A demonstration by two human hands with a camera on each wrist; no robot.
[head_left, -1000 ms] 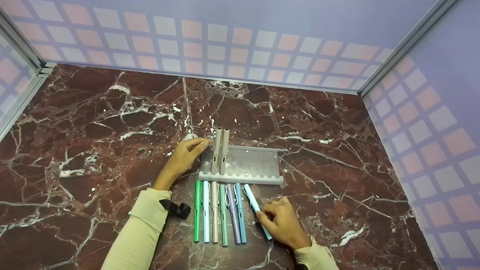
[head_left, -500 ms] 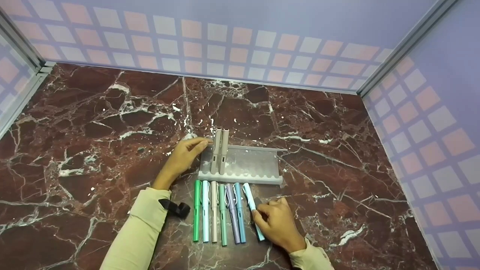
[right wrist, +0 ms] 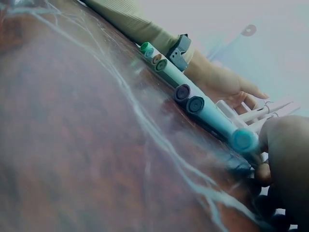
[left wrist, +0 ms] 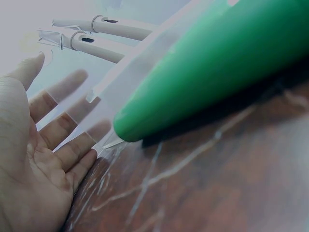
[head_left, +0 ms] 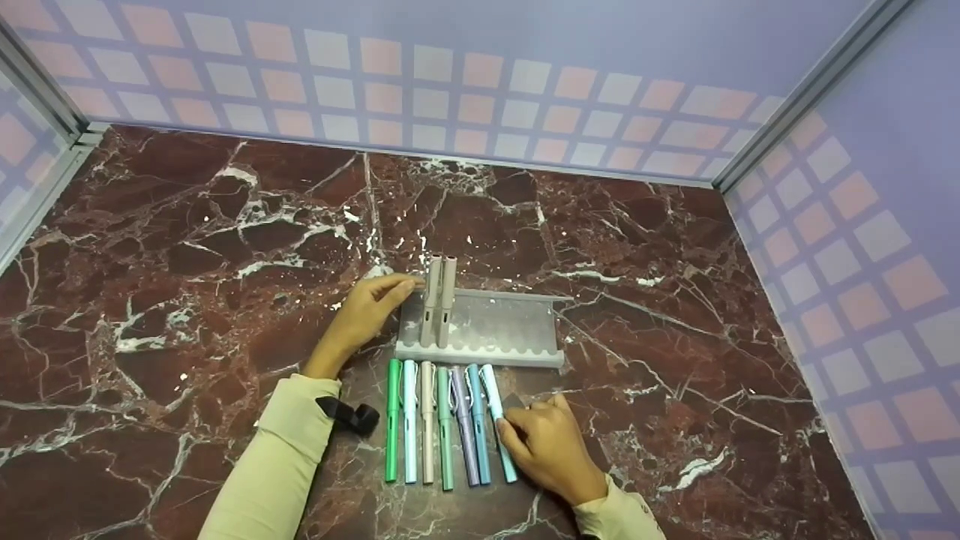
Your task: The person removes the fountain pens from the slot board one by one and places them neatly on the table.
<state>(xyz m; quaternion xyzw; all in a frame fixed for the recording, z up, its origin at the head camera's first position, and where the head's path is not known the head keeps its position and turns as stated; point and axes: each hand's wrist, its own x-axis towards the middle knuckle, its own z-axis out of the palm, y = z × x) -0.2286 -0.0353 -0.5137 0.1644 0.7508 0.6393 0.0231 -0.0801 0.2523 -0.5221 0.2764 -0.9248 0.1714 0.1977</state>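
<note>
My left hand (head_left: 365, 311) rests at the left end of a clear plastic pen stand (head_left: 517, 322). In the left wrist view its fingers (left wrist: 63, 128) extend behind the see-through panel. Two beige pens (head_left: 448, 300) lean side by side in the left slots of the stand. My right hand (head_left: 555, 446) has its fingers curled and its thumb against a light blue pen (head_left: 493, 394), rightmost in a row on the table. The right wrist view shows this pen's end (right wrist: 244, 140) beside the hand, whose fingertips are partly hidden.
Left of the light blue pen lie a blue pen (head_left: 480, 442), a purple pen (head_left: 466, 442), a teal-green pen (head_left: 447, 454), a beige pen (head_left: 427, 442), another light blue pen (head_left: 410, 442) and a green pen (head_left: 392, 435). A patterned wall (head_left: 480, 82) borders the marble table (head_left: 225, 300).
My right hand has moved slightly left, and the light blue pen has swung with it, now straighter and closer to the blue pen. My left hand stays at the stand.
</note>
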